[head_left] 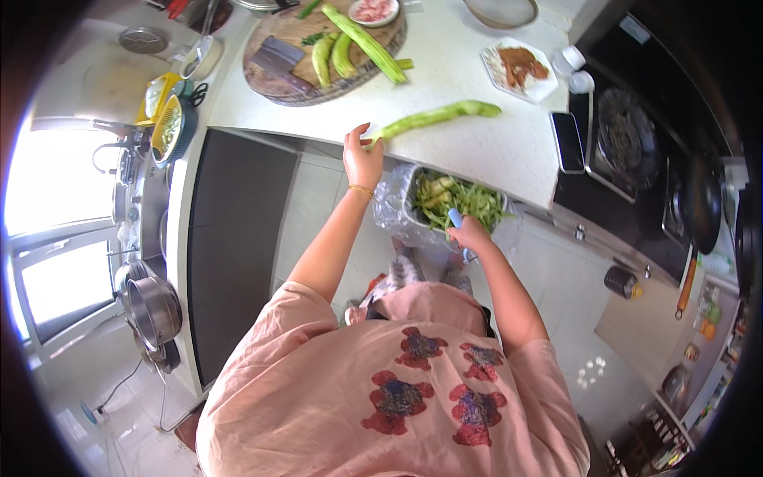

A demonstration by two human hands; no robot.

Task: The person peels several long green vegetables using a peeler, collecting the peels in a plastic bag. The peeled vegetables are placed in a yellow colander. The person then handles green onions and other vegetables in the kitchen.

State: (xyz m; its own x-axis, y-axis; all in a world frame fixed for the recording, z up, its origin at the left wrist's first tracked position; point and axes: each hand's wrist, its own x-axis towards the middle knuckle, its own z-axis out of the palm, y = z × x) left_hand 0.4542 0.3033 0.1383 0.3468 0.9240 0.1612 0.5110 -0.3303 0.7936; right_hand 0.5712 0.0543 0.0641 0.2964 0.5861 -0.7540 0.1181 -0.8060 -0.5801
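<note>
My left hand (pixel 364 158) is at the counter's front edge, its fingers on the near end of a long green gourd (pixel 441 118) that lies on the white counter. My right hand (pixel 471 234) is closed around a light-blue-handled peeler (pixel 456 218), over a lined bin (pixel 410 194) heaped with green peelings (pixel 459 200). Behind, a round wooden chopping board (pixel 262 89) holds a cleaver (pixel 279 58), a long ridged green gourd (pixel 366 42) and shorter curved pieces (pixel 343 55).
A plate of reddish-brown food (pixel 518 68), white-capped jars (pixel 569 59) and a phone (pixel 567 143) stand right of the gourd, beside the gas hob (pixel 626 131). A small dish of pink meat (pixel 374 11) sits by the board. A basket (pixel 168 128) and scissors (pixel 199 93) are left.
</note>
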